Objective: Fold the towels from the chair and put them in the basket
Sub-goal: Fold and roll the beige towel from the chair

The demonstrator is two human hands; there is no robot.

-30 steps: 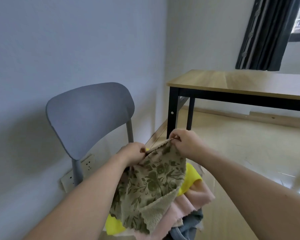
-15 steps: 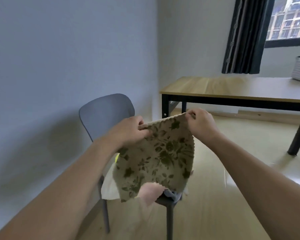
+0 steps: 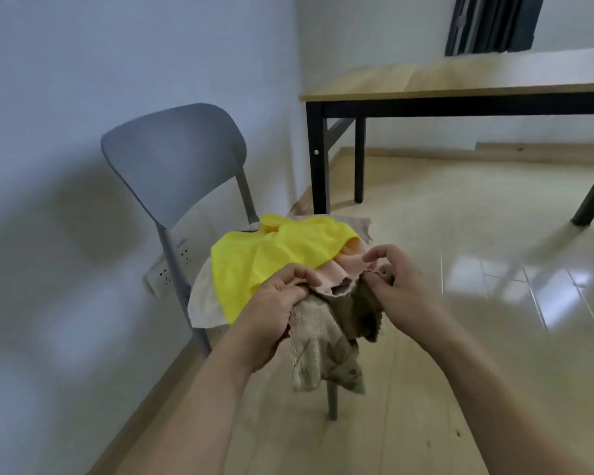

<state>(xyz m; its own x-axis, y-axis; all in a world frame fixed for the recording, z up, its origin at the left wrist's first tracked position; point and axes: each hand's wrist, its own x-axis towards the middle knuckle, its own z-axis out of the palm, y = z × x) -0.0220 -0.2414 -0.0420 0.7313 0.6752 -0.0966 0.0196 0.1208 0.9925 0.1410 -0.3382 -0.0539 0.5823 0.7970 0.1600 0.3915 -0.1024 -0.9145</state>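
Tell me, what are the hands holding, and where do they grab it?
Both hands hold the floral towel by its bunched top edge: the left hand grips one end, the right hand pinches the other. The rest hangs crumpled below.

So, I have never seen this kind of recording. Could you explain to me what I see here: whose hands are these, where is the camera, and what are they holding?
There is no machine here. A person wears one wide-angle camera on the head, so the single picture looks forward and down along that person's own bare arms.

The left hand and the right hand both grip a bunched beige towel with a green flower pattern, which hangs down between them in front of the seat.

Behind it stands a grey chair against the wall. On its seat lies a pile of other towels: a yellow towel on top, a pink towel beside it, and pale ones underneath.

At the back right stands a wooden table with black legs. No basket shows in this picture.
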